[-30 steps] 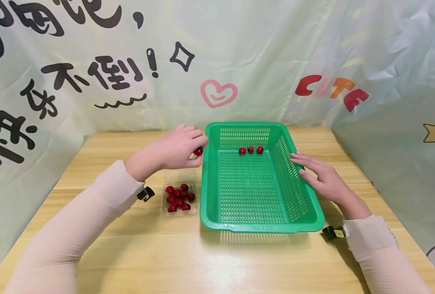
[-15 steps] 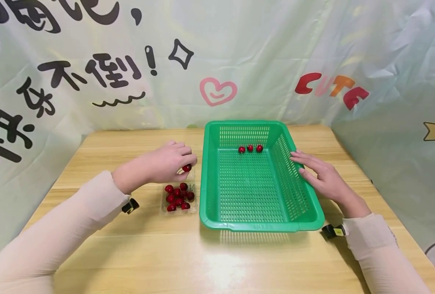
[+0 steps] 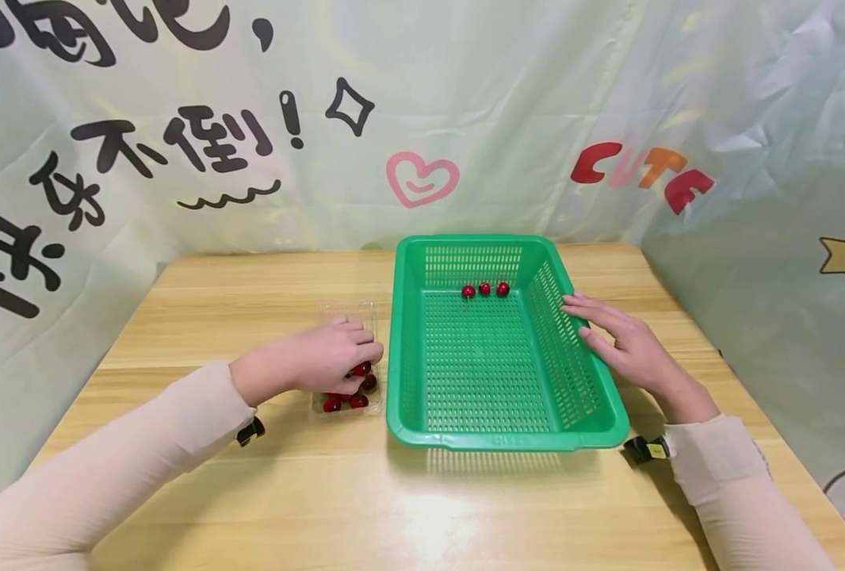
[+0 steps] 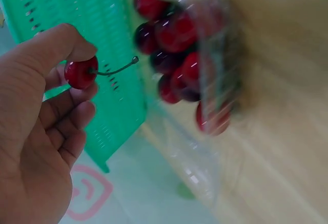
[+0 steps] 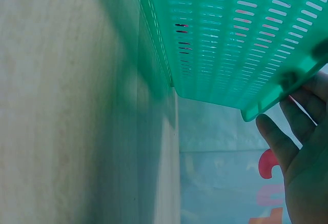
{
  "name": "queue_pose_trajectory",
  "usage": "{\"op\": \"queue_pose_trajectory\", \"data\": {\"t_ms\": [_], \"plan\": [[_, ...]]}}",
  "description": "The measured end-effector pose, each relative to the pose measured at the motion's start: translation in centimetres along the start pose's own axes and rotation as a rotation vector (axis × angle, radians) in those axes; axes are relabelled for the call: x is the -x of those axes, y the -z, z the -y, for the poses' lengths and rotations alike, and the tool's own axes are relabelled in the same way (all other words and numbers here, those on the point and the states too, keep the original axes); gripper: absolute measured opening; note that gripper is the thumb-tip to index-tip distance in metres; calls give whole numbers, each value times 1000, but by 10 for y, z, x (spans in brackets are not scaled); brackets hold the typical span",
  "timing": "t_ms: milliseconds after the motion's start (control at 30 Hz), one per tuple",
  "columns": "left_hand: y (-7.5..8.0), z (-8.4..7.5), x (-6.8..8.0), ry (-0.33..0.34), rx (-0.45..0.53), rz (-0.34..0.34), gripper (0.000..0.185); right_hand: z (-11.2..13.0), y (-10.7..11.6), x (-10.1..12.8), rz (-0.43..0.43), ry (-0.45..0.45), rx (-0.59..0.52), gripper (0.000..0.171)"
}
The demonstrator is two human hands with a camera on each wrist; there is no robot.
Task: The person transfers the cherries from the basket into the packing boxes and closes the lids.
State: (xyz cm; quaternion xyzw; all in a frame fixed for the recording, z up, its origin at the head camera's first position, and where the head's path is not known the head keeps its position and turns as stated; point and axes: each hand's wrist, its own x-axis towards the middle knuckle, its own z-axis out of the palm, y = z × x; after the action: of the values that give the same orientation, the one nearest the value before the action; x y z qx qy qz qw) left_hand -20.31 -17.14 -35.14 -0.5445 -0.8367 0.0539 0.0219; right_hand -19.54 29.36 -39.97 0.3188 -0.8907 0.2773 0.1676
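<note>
My left hand (image 3: pixel 323 361) hovers over a clear plastic tray (image 3: pixel 351 313) that holds several red cherries (image 4: pixel 174 55). Between thumb and fingers it pinches one stemmed cherry (image 4: pixel 80 73), seen in the head view as a red cherry (image 3: pixel 361 369) at the fingertips. To the right of the tray stands a green slotted basket (image 3: pixel 508 440) with three cherries (image 3: pixel 484 289) in a row near its far wall. My right hand (image 3: pixel 618 337) lies with straight fingers on the basket's right rim. In the right wrist view its fingers (image 5: pixel 302 172) touch the rim from outside.
All of this sits on a light wooden table (image 3: pixel 422 507). A pale printed curtain (image 3: pixel 422 119) hangs close behind it and along the right side. Small black wrist cameras (image 3: pixel 648 450) sit at both cuffs.
My left hand has drawn back from the basket's left rim toward me and lowered over the clear tray, still pinching the cherry. The right hand and the basket have stayed still.
</note>
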Motion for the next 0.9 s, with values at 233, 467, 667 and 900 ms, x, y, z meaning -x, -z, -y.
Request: {"op": "queue_pose_trajectory", "data": {"t_ms": [233,467,667,900], "plan": [[-16,-2,3,-36,15,47,27,1,0,0,1,3,0,45],[-24,-3,4,-37,46,24,25,1,0,0,3,-3,-4,44],[-25,-5,4,-22,91,24,28,1,0,0,2,-4,0,44],[-27,-3,4,-29,154,15,25,1,0,0,-2,5,-1,44]]}}
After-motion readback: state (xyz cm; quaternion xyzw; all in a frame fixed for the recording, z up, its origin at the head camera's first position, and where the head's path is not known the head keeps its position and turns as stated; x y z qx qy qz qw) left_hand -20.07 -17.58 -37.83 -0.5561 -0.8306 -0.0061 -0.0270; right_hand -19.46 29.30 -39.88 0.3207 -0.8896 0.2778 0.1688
